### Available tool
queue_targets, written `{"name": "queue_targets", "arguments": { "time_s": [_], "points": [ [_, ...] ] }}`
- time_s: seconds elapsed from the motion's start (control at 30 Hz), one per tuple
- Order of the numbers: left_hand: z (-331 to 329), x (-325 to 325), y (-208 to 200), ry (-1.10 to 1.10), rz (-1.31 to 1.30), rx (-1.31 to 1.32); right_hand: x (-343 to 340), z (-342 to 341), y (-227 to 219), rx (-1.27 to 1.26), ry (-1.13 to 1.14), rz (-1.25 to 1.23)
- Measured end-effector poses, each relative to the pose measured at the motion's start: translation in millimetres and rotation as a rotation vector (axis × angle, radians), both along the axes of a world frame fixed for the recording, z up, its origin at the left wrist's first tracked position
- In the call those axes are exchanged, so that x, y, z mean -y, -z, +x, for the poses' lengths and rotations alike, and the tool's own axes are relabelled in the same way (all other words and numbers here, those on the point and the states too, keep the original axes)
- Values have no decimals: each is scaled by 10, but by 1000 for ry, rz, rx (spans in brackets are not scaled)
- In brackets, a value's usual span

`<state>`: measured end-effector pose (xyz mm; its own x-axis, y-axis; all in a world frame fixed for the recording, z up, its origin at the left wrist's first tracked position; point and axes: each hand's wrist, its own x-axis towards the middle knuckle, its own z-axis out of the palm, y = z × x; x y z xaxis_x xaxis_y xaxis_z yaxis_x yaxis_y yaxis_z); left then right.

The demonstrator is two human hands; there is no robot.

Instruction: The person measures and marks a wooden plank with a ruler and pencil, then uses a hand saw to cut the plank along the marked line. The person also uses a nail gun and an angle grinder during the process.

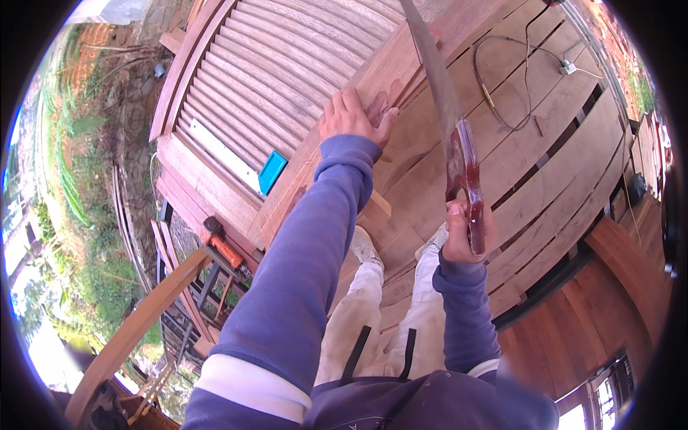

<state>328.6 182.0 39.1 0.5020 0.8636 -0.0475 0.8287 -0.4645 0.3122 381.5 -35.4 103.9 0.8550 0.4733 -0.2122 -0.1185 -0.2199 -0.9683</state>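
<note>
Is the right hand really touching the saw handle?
Touching. The head view shows the right hand closed around the saw handle, with no gap between them.

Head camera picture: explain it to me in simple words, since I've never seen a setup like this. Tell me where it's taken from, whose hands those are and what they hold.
There is no machine at work here, only a person's two bare hands. The camera sits on the person's head and looks down; its wide fisheye lens makes straight edges bend toward the rim. The left hand rests on a wide wooden rail beside the slats of a wooden panel. The right hand grips the handle of a handsaw, whose blade points away from the person. On the panel lies a square with a teal handle; left of the left forearm is an orange power tool.
</note>
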Motion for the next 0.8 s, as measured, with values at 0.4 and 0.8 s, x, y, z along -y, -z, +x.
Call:
{"name": "queue_targets", "arguments": {
  "time_s": [0.4, 0.8],
  "points": [
    [38, -31, -63, -11, -78, -5, 286, -414, 17, 130, 39, -121],
    [1, -41, -52, -13, -67, -33, 181, -261, 2, 114, 21, -122]
  ]
}}
